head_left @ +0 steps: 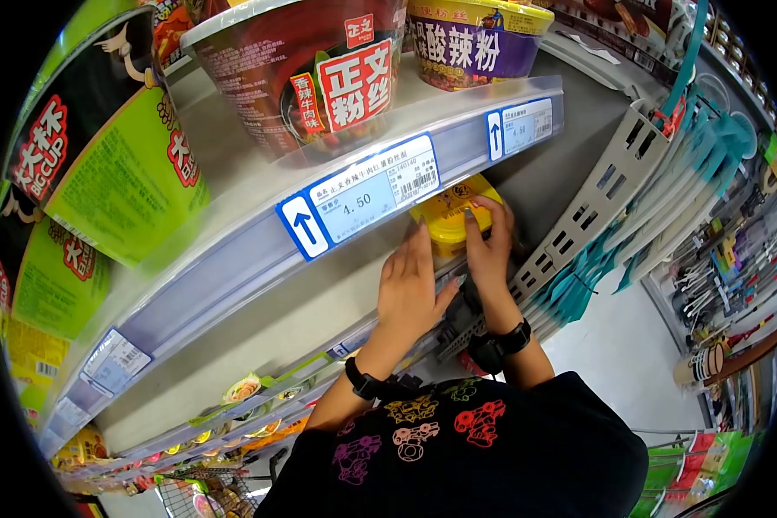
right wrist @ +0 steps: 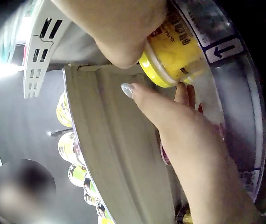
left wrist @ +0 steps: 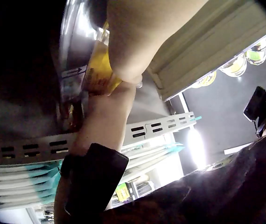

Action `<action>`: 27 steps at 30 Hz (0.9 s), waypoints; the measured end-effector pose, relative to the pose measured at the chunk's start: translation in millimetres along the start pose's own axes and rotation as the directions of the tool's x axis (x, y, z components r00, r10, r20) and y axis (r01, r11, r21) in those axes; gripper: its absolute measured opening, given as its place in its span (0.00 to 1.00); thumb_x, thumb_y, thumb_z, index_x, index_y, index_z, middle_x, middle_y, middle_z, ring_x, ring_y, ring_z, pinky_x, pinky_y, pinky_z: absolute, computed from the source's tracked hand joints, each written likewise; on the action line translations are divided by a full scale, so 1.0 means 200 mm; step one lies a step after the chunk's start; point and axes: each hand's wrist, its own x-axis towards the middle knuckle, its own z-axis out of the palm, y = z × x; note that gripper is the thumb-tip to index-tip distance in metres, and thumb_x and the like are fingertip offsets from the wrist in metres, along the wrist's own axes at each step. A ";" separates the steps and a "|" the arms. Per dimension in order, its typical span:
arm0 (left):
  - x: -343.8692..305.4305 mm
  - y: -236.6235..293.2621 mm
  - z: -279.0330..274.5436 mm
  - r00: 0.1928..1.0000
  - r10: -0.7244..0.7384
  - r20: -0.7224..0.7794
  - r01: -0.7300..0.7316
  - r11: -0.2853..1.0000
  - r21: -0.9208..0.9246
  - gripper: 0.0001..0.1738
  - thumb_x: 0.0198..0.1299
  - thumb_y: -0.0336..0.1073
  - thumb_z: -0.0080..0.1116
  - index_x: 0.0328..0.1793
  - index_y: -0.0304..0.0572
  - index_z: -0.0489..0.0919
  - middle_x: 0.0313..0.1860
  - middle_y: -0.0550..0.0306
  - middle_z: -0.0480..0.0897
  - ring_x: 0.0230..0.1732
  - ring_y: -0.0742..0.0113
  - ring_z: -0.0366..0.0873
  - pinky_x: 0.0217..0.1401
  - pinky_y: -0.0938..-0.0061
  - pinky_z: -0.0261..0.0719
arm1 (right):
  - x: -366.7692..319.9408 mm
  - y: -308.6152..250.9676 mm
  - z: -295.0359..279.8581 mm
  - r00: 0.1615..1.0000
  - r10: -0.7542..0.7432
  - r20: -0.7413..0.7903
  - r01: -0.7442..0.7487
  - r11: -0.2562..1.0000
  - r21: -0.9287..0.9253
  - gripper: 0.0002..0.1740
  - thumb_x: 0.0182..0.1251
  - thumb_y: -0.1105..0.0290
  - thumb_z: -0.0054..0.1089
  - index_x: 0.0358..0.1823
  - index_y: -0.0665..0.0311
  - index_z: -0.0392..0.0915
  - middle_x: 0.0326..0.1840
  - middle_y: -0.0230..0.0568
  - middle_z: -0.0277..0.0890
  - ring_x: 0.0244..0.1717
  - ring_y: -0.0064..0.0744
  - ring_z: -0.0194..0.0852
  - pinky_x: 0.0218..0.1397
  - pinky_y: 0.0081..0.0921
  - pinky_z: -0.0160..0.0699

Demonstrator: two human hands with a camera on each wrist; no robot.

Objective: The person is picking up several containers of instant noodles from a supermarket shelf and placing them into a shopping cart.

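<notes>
A yellow cup with a yellow lid is between the two hands, just below the shelf's price-label strip. The right hand grips it from the right, fingers bent over the lid. Against its left side rests the left hand, fingers extended and thumb held away from the cup. In the right wrist view the cup is tilted, with the left hand below it and the right hand above. The left wrist view shows part of the cup behind the near left hand.
Large noodle cups stand on the shelf above, beside a purple cup and green cups. A perforated metal bracket and teal-edged hanging goods are at the right. Lower shelves hold more cups.
</notes>
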 end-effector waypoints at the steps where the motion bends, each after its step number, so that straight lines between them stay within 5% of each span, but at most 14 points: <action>1: 0.00 0.00 0.00 1.000 -0.003 0.011 0.003 1.000 0.009 0.51 0.48 0.44 0.61 0.70 0.23 0.47 0.60 0.30 0.66 0.60 0.40 0.66 0.62 0.57 0.62 | -0.01 -0.02 0.00 1.000 -0.022 0.012 0.022 0.999 -0.025 0.14 0.60 0.73 0.55 0.48 0.61 0.71 0.56 0.51 0.61 0.58 0.46 0.60 0.62 0.35 0.57; 10: -0.02 0.02 -0.01 0.996 -0.016 -0.082 0.012 0.999 -0.041 0.55 0.41 0.46 0.65 0.69 0.22 0.48 0.60 0.28 0.65 0.59 0.38 0.65 0.61 0.56 0.64 | -0.09 -0.09 0.00 1.000 -0.023 -0.003 0.023 0.997 0.078 0.17 0.59 0.74 0.56 0.50 0.62 0.70 0.54 0.48 0.64 0.56 0.41 0.64 0.59 0.29 0.61; 13: -0.05 0.00 0.00 0.978 0.063 -0.199 -0.074 0.996 -0.049 0.55 0.42 0.45 0.65 0.69 0.22 0.47 0.62 0.27 0.62 0.60 0.36 0.64 0.62 0.54 0.61 | -0.13 -0.10 0.03 0.988 0.153 -0.030 -0.123 0.882 0.455 0.19 0.60 0.77 0.55 0.54 0.64 0.67 0.55 0.46 0.63 0.56 0.35 0.64 0.60 0.27 0.61; 19: -0.11 -0.01 -0.06 0.952 0.097 -0.289 -0.163 0.963 -0.215 0.55 0.51 0.52 0.56 0.71 0.24 0.36 0.67 0.26 0.55 0.67 0.34 0.55 0.68 0.50 0.50 | -0.18 -0.28 -0.01 0.992 0.076 -0.101 0.007 0.767 0.642 0.23 0.59 0.82 0.52 0.58 0.68 0.62 0.60 0.49 0.59 0.60 0.36 0.62 0.64 0.28 0.58; 22: -0.17 0.00 -0.03 0.868 0.104 -0.486 -0.247 0.939 -0.239 0.51 0.48 0.52 0.54 0.71 0.29 0.45 0.66 0.26 0.57 0.65 0.32 0.56 0.66 0.49 0.52 | -0.24 -0.30 -0.03 0.993 -0.049 -0.109 0.094 0.878 0.468 0.22 0.61 0.84 0.43 0.58 0.67 0.60 0.60 0.45 0.59 0.61 0.32 0.59 0.64 0.24 0.57; 27: -0.29 0.02 -0.07 0.821 0.153 -0.550 -0.338 0.907 -0.252 0.48 0.55 0.56 0.47 0.72 0.33 0.42 0.65 0.26 0.59 0.66 0.32 0.56 0.65 0.40 0.46 | -0.32 -0.43 -0.07 0.970 -0.164 -0.177 0.213 0.927 0.308 0.22 0.67 0.67 0.35 0.60 0.67 0.59 0.63 0.46 0.54 0.64 0.34 0.52 0.67 0.29 0.48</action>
